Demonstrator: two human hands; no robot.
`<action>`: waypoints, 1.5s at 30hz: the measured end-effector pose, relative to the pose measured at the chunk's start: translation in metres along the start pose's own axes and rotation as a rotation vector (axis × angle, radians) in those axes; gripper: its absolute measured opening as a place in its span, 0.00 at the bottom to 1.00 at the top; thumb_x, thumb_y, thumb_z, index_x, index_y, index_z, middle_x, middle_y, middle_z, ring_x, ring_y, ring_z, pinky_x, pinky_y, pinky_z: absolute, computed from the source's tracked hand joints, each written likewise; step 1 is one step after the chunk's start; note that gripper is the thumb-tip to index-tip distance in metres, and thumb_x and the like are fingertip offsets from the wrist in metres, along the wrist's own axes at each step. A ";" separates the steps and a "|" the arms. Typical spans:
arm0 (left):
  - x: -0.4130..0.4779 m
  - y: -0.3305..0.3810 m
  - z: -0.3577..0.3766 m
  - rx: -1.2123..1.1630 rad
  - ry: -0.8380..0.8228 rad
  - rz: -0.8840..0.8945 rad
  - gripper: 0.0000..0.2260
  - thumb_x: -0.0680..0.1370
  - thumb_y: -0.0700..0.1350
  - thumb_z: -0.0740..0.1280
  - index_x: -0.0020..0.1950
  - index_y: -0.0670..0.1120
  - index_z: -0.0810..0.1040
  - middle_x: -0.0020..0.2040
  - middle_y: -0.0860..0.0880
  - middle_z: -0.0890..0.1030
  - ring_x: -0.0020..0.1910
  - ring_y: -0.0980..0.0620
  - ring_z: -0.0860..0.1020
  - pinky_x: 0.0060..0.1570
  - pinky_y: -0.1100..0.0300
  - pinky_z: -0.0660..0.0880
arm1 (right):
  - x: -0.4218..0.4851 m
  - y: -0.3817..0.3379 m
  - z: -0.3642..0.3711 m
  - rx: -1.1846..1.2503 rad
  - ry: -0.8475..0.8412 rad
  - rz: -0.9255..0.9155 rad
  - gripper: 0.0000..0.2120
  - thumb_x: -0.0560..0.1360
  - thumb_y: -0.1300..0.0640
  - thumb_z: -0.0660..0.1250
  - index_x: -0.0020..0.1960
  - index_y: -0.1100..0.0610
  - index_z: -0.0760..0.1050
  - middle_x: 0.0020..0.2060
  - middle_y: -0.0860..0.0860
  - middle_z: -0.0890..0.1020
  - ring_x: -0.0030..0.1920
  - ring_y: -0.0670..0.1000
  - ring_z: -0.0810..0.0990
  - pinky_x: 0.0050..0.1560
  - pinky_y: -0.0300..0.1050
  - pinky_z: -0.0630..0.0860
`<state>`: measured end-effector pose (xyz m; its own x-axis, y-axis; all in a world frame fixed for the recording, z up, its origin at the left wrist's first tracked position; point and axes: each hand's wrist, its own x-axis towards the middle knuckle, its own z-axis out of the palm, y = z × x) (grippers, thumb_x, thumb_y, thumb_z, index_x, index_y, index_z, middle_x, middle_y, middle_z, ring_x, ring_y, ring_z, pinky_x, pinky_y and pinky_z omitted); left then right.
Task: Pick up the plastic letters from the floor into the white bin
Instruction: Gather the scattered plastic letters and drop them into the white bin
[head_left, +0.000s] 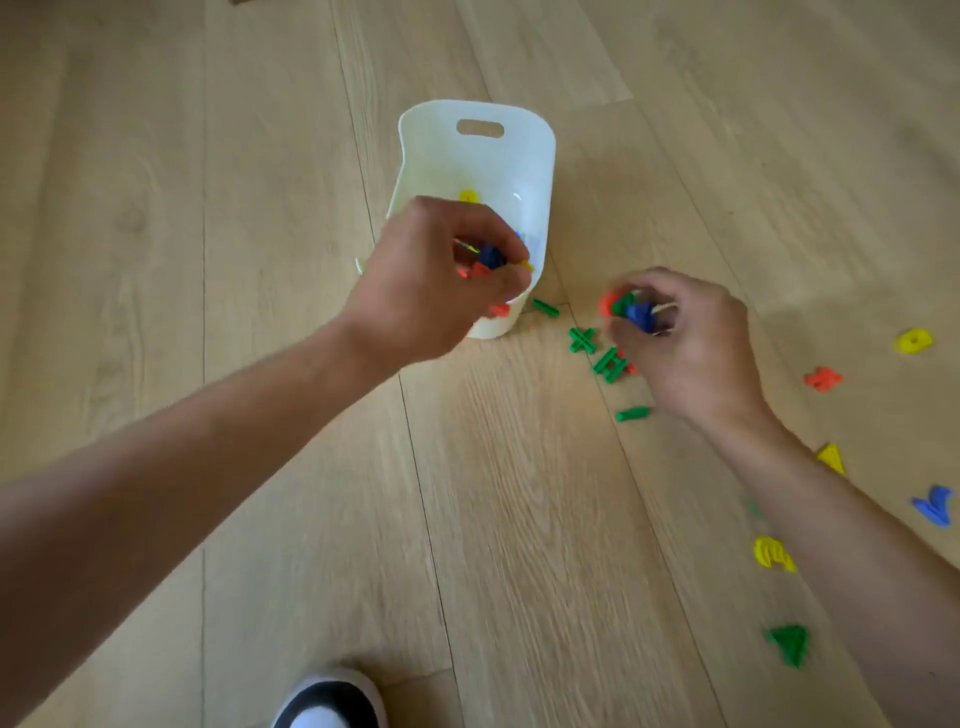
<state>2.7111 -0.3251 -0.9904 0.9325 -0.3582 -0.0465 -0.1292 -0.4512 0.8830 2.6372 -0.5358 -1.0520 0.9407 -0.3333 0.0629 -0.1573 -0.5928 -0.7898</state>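
Floor: I saw pale wood planks (260, 260) running away from the camera. No other part of the room showed.
Shoe: a black-and-white shoe (330, 699) sat at the bottom edge, well short of the bin.
Bin: the white bin (478, 156) stood upright on the floor near the centre, with a handle slot in its far wall. A yellow letter (467, 196) lay inside.
Left hand: the left hand (441, 280) reached in from the lower left on a bare, outstretched arm. It hung over the bin's near rim with its fingers curled round the left bunch (491, 257). I made out blue and red pieces there, but blur hid the rest.
Right hand: the right hand (691, 343) was low over the floor, just right of the bin, knuckles up. Its fingers clenched the right bunch (640, 314) of red, green and blue letters.
Green strays: one green stick (545, 307) lay just beside the bin's base. A green cross (583, 340) and a green H (609, 364) lay near the right fingertips, and a green bar (632, 414) lay beside the right wrist.
Far letters: right of the right arm and well apart from the bin lay a yellow O (914, 341), a red piece (823, 378), a yellow wedge (831, 457), a blue V (933, 505), a yellow E (774, 553) and a green A (789, 644).
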 end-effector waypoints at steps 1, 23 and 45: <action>0.012 -0.003 -0.010 0.024 0.034 -0.016 0.02 0.72 0.39 0.74 0.43 0.44 0.83 0.41 0.45 0.84 0.34 0.49 0.84 0.36 0.59 0.80 | 0.013 -0.019 0.002 0.104 0.002 0.015 0.10 0.68 0.55 0.73 0.48 0.48 0.82 0.39 0.48 0.83 0.35 0.51 0.82 0.42 0.51 0.81; 0.048 -0.010 -0.024 0.207 0.173 0.031 0.14 0.74 0.35 0.59 0.47 0.47 0.82 0.43 0.56 0.79 0.49 0.52 0.81 0.53 0.53 0.80 | 0.075 -0.062 0.024 0.238 -0.038 0.163 0.15 0.69 0.59 0.61 0.47 0.43 0.81 0.47 0.46 0.83 0.46 0.51 0.85 0.50 0.57 0.83; 0.026 -0.048 0.128 0.804 -0.383 0.103 0.25 0.76 0.42 0.64 0.72 0.40 0.62 0.67 0.38 0.69 0.69 0.38 0.67 0.68 0.49 0.65 | 0.028 0.061 -0.010 -0.706 -0.598 -0.166 0.58 0.62 0.47 0.80 0.80 0.54 0.48 0.79 0.53 0.55 0.79 0.55 0.51 0.77 0.56 0.53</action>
<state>2.6984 -0.4177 -1.0936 0.7450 -0.6122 -0.2649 -0.5379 -0.7862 0.3043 2.6511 -0.5883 -1.0926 0.9350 0.1111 -0.3368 0.0314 -0.9718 -0.2335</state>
